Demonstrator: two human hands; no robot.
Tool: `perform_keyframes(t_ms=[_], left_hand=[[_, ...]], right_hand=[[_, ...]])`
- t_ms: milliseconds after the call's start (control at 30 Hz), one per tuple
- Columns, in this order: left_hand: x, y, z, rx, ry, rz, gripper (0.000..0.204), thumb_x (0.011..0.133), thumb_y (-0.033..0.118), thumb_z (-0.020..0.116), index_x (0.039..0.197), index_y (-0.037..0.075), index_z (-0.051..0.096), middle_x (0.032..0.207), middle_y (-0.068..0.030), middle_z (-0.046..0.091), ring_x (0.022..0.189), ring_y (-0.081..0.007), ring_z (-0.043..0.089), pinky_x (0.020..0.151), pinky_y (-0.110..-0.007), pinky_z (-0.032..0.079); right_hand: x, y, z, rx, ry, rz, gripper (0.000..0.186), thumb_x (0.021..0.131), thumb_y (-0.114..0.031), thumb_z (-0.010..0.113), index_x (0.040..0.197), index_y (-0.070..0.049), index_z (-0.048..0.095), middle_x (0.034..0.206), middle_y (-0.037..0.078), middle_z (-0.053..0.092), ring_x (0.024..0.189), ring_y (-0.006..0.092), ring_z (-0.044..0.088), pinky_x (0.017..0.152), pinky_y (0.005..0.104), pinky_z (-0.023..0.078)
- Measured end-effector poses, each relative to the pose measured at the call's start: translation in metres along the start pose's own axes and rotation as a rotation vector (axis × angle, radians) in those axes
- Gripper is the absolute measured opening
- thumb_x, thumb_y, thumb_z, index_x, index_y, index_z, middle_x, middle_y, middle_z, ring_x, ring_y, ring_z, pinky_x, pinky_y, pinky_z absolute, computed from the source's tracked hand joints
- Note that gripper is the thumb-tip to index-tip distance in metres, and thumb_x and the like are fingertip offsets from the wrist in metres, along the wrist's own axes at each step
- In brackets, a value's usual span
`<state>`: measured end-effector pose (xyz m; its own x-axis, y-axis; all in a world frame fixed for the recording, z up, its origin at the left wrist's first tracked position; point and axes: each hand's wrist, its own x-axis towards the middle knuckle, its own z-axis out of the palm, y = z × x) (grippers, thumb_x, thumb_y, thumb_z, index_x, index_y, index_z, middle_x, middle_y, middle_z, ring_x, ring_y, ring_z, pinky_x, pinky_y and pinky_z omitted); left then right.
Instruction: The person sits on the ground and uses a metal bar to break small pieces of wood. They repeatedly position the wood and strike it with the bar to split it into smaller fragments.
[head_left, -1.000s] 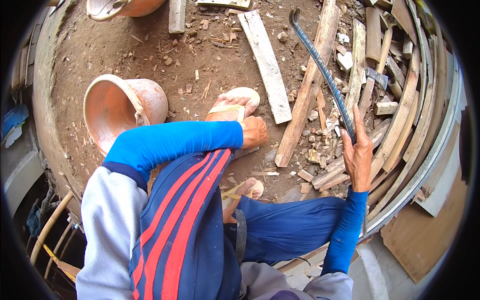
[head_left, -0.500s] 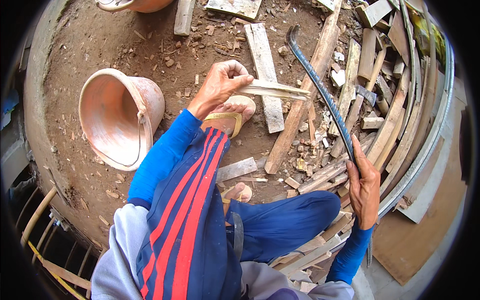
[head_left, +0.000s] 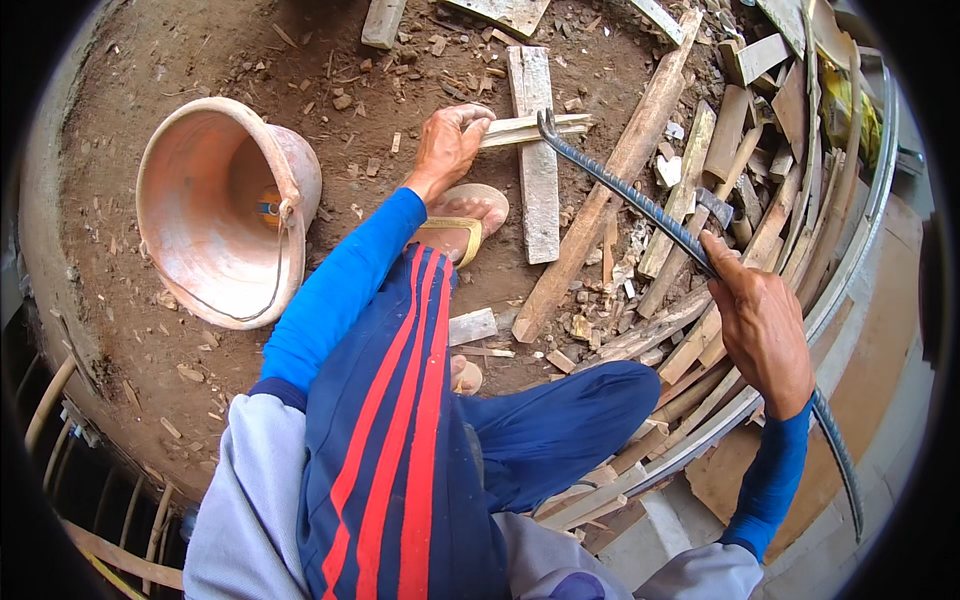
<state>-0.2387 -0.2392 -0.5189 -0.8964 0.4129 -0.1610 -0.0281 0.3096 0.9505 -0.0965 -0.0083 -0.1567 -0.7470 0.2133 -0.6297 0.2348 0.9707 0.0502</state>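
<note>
My left hand [head_left: 448, 145] grips one end of a thin pale wood strip [head_left: 535, 128] that lies across a grey plank [head_left: 536, 155] on the dirt. My right hand [head_left: 762, 330] is closed around a long dark ribbed steel bar [head_left: 640, 205] with a hooked tip; the hook rests at the wood strip, just right of my left hand. My foot in a yellow-strapped sandal [head_left: 462, 228] sits below the left hand. My leg in blue trousers with red stripes fills the lower middle.
An orange bucket [head_left: 225, 210] lies tipped on the dirt at the left. A long timber [head_left: 610, 190] runs diagonally past the plank. A heap of wood offcuts [head_left: 740, 200] lines the curved rim on the right. Small chips are scattered around.
My left hand has lifted from near the foot and taken hold of the wood strip. The right hand has swung the bar's hooked tip down and left onto the strip.
</note>
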Motion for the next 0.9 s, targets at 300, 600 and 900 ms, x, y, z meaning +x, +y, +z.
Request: perform_keyframes(t_ms=[300, 600, 900], left_hand=[[0.008, 0.012, -0.006, 0.057, -0.068, -0.047, 0.021, 0.096, 0.020, 0.068, 0.105, 0.005, 0.080, 0.089, -0.0148, 0.077, 0.081, -0.0220, 0.073, 0.076, -0.037, 0.056], [0.005, 0.019, -0.007, 0.111, -0.023, -0.021, 0.024, 0.096, 0.020, 0.068, 0.107, 0.003, 0.080, 0.102, -0.0172, 0.079, 0.093, -0.0292, 0.076, 0.086, -0.039, 0.058], [0.003, 0.012, 0.005, 0.141, 0.042, 0.105, 0.021, 0.097, 0.018, 0.070, 0.108, 0.003, 0.080, 0.106, -0.0145, 0.079, 0.097, -0.0262, 0.076, 0.088, -0.037, 0.058]], right_hand=[[0.049, -0.018, -0.065, -0.222, -0.158, -0.100, 0.037, 0.101, -0.012, 0.061, 0.137, -0.005, 0.067, 0.079, 0.027, 0.064, 0.074, 0.0421, 0.066, 0.072, 0.0511, 0.050], [0.111, -0.028, -0.103, -0.667, 0.070, -0.537, 0.020, 0.100, -0.009, 0.064, 0.109, 0.002, 0.078, 0.076, 0.016, 0.068, 0.077, 0.0235, 0.072, 0.074, 0.0430, 0.055], [0.099, -0.112, -0.132, -0.441, -0.156, -0.211, 0.025, 0.101, -0.008, 0.050, 0.093, 0.003, 0.071, 0.074, 0.015, 0.068, 0.066, 0.0234, 0.068, 0.062, 0.0404, 0.057]])
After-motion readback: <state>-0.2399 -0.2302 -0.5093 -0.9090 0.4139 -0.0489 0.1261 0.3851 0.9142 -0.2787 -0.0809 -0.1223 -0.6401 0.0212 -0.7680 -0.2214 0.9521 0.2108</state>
